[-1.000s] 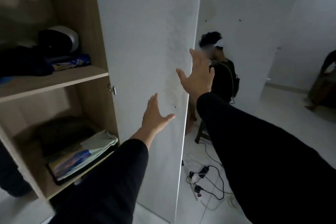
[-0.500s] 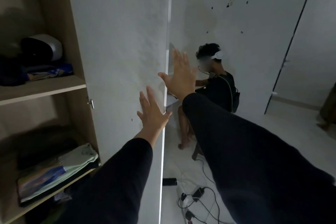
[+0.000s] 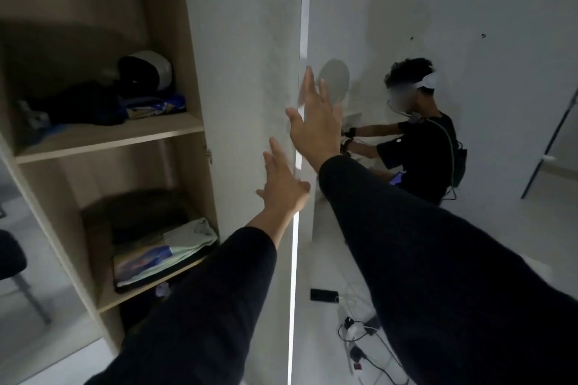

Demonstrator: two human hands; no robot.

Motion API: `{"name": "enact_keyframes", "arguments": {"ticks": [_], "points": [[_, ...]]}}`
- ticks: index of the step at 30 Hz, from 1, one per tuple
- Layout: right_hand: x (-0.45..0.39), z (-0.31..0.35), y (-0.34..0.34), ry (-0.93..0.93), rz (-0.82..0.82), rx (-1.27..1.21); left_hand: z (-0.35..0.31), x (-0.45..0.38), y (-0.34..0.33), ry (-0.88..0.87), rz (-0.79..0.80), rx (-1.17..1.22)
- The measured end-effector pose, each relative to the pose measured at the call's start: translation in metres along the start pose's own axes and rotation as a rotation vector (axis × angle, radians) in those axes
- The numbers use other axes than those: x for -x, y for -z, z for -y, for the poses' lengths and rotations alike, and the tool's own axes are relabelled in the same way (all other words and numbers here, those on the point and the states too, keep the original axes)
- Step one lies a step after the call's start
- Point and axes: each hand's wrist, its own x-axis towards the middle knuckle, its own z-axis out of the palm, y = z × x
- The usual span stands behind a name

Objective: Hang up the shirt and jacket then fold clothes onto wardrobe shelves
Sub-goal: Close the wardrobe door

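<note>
**Both hands flat at the wardrobe door edge**

While both arms in black sleeves reach up from the bottom of the frame, the left hand (image 3: 283, 180) lies with straight, spread fingers against the tall white wardrobe door (image 3: 247, 72) near its free edge, at mid-frame. Just above and to the right, the right hand (image 3: 316, 123) is also spread wide, fingers straight, at the door's bright vertical edge; whether its palm touches the panel cannot be told. Neither hand holds anything.

Folded clothes lie well to the left of the hands, inside the open light-wood wardrobe (image 3: 175, 9). On the lower wooden shelf (image 3: 125, 298), at lower left, sits a stack of folded pale green and blue-printed garments (image 3: 162, 248) over a dark layer. On the upper wooden shelf (image 3: 103, 137) lie a heap of dark clothing (image 3: 84, 106), a blue and yellow packet (image 3: 156, 106) and a rounded black and white helmet-like object (image 3: 147, 70).

Right of the door, a seated person in a black T-shirt (image 3: 419, 147) faces the white wall (image 3: 469, 25). Tangled black and white cables and plugs (image 3: 359, 331) lie on the pale floor at lower right.
</note>
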Motion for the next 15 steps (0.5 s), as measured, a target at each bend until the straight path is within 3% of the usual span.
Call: {"name": "enact_keyframes", "arguments": {"ticks": [4,15], "points": [[0.028,0.057,-0.016,0.010,-0.016,-0.126,0.027,0.028,0.052,-0.047,0.008,0.171],[0.069,0.198,-0.067,0.089,0.140,-0.310,0.112,0.079,0.201,-0.107,-0.139,-0.143]]}}
